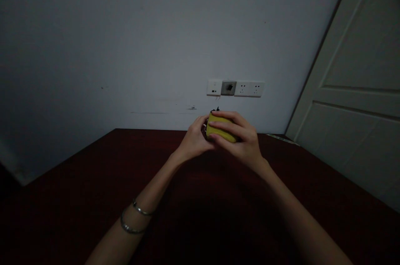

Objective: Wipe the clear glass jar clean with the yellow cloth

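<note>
Both of my hands meet above the far part of the dark red table. A soft yellow pad [217, 128], a sponge or a folded cloth, is in the grip of my right hand [246, 136], its fingers spread across the near face and thumb below. My left hand [195, 136] closes from the left around a dark, shiny object [204, 127], which the pad touches. Most of that object is hidden behind the pad and my fingers, so its kind cannot be made out. Small dark tips of it show over the pad's top edge.
The dark red tabletop [93, 181] runs up to a pale wall [140, 48]. Sockets [249, 88] and a grey switch plate [228, 88] sit low on that wall. A white panelled door [353, 102] stands at the right. Two silver bangles [133, 230] circle my left forearm.
</note>
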Available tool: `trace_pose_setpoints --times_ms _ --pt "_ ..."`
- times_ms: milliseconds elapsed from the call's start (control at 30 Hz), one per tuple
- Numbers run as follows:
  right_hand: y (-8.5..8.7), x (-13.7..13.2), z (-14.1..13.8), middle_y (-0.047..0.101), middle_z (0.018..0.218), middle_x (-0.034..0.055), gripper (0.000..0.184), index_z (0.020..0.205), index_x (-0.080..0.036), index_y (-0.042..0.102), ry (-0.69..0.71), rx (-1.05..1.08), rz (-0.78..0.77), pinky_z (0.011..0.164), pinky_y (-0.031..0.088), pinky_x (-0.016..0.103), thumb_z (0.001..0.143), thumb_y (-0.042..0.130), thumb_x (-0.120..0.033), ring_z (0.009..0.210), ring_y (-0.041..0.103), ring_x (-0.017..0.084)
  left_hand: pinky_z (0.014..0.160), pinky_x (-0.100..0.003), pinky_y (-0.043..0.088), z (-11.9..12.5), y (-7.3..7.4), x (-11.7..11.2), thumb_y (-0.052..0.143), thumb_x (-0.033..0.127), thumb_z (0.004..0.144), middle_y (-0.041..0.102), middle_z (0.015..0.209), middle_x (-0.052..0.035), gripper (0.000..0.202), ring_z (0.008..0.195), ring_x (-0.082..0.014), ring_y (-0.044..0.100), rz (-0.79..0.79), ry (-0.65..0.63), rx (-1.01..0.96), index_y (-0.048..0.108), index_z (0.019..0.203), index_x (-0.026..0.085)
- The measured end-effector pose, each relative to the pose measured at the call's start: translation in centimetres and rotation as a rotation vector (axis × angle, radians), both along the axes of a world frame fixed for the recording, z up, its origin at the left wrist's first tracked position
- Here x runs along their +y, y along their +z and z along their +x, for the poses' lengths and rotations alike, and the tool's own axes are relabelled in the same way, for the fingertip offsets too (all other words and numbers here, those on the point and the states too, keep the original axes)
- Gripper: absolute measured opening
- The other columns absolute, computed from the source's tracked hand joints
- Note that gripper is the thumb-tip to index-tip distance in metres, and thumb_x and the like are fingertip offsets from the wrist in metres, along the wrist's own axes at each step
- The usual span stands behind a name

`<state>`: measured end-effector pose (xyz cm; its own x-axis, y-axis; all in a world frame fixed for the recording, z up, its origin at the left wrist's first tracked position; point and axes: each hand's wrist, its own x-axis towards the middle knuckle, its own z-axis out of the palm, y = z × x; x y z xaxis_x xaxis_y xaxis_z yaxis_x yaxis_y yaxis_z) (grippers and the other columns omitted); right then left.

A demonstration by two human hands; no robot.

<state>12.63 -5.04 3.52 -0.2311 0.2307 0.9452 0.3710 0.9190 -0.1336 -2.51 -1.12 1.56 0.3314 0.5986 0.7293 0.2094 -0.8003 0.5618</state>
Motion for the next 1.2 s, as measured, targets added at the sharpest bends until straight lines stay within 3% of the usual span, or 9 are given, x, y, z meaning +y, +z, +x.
trace_pose_setpoints --times_ms 133,300,467,600,800,1067,1200 --pt "0.3 0.1 0.5 0.065 0.115 0.0067 0.025 0.101 -0.027 0.07 0.057 -0.111 0.018 0.089 0.051 0.041 0.077 0.067 -0.022 0.104 0.062 0.021 0.087 -0.041 0.048 0.0 -0.2 0.2 0.076 0.028 0.062 0.058 0.115 -0.0107 0.061 0.104 -0.0258 0.057 -0.02 -0.038 -0.01 0.051 0.116 0.017" --pt "0.4 0.5 0.6 0.066 0.113 0.0037 0.022 0.1 -0.029 0.07 0.025 0.09 -0.136 0.094 0.048 0.043 0.079 0.066 -0.024 0.104 0.062 0.02 0.091 -0.042 0.046 0.0 0.0 -0.2 0.084 0.037 0.051 0.057 0.117 -0.0113 0.079 0.107 -0.0268 0.055 0.025 -0.05 0.04 0.05 0.119 0.017" --pt "0.0 0.4 -0.2 0.068 0.109 0.0041 0.02 0.097 -0.028 0.071 -0.025 0.207 -0.141 0.092 0.049 0.044 0.079 0.065 -0.024 0.102 0.063 0.021 0.09 -0.044 0.046 -0.1 0.3 -0.5 0.084 0.037 0.052 0.059 0.113 -0.0102 0.075 0.106 -0.0274 0.056 0.043 -0.011 0.062 0.051 0.117 0.018" --pt "-0.2 0.2 -0.3 0.066 0.114 0.0065 0.023 0.102 -0.027 0.07 -0.015 0.068 -0.038 0.092 0.05 0.044 0.079 0.065 -0.024 0.103 0.062 0.021 0.087 -0.041 0.048 0.0 0.1 0.0 0.079 0.025 0.056 0.06 0.11 -0.0099 0.063 0.103 -0.0265 0.058 -0.01 0.01 0.02 0.052 0.113 0.016" --pt "0.0 0.7 0.6 0.065 0.116 0.0047 0.024 0.102 -0.03 0.07 0.088 -0.143 -0.019 0.09 0.052 0.043 0.079 0.066 -0.025 0.106 0.061 0.021 0.078 -0.038 0.051 -0.1 -0.3 0.5 0.075 0.03 0.062 0.062 0.104 -0.0092 0.056 0.093 -0.0231 0.061 -0.089 -0.065 -0.025 0.051 0.11 0.015" --pt "-0.8 1.6 -0.2 0.065 0.114 0.0041 0.023 0.102 -0.03 0.07 0.035 0.129 -0.156 0.093 0.049 0.043 0.079 0.065 -0.025 0.105 0.061 0.02 0.085 -0.042 0.049 -0.1 0.0 0.0 0.081 0.03 0.057 0.062 0.108 -0.0108 0.065 0.099 -0.0252 0.059 -0.102 -0.035 0.022 0.054 0.114 0.015" --pt "-0.9 1.2 -0.7 0.064 0.115 0.0047 0.023 0.102 -0.03 0.07 -0.014 0.159 -0.114 0.094 0.048 0.044 0.081 0.063 -0.025 0.105 0.061 0.021 0.087 -0.042 0.048 -0.3 0.1 0.2 0.08 0.028 0.056 0.062 0.107 -0.0096 0.064 0.1 -0.0253 0.059 -0.075 -0.004 0.048 0.054 0.112 0.015"
